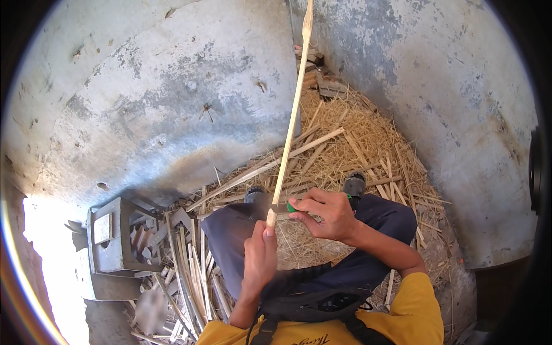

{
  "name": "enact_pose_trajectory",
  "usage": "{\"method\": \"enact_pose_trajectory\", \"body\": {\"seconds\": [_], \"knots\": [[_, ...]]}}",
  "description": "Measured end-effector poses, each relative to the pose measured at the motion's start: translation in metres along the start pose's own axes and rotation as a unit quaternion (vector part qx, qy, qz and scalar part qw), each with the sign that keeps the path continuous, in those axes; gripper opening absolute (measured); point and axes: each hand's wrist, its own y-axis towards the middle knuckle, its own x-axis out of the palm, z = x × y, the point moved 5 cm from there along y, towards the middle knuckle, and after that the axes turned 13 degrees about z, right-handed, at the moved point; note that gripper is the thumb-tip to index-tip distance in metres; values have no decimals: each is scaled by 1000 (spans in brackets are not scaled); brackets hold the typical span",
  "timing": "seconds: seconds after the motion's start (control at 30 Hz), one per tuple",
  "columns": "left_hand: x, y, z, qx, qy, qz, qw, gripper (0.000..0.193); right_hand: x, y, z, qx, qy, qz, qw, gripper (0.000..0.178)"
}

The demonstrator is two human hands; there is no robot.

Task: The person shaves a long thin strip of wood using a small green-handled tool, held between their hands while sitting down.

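Observation:
A long, pale wooden strip (292,118) rises from my lap toward the top of the view, with a thicker, shaped part near its far end. My left hand (260,256) is closed round its near end, thumb along the wood. In my right hand (330,215) is a knife (280,208) with a green handle, mostly hidden by the fingers. Its short, dark blade lies across the strip just above my left hand and appears to touch it.
Curly wood shavings (368,135) and loose strips cover the floor ahead, between my feet and two grey, peeling walls (178,86). A grey box-like frame (115,236) stands at the left, beside a heap of split wooden strips (195,276).

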Motion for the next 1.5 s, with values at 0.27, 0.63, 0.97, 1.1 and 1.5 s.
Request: {"method": "enact_pose_trajectory", "body": {"seconds": [0.27,0.63,0.97,1.1,1.5], "knots": [[-6,-6,-1,-12,39,-7,999,31,-1,6,-2,9,-24,-1,1000,24],[-13,-12,-1,-1,62,-14,998,21,-6,17,12,21,-42,20,999,20],[-22,-35,-19,18,72,-27,997,18,-13,36,69,77,-39,73,994,18],[-29,-61,-34,-14,95,-64,993,18,-52,68,130,227,-113,43,966,21],[-39,-65,-45,-51,85,-58,993,24,-45,64,153,292,40,65,953,24]]}}
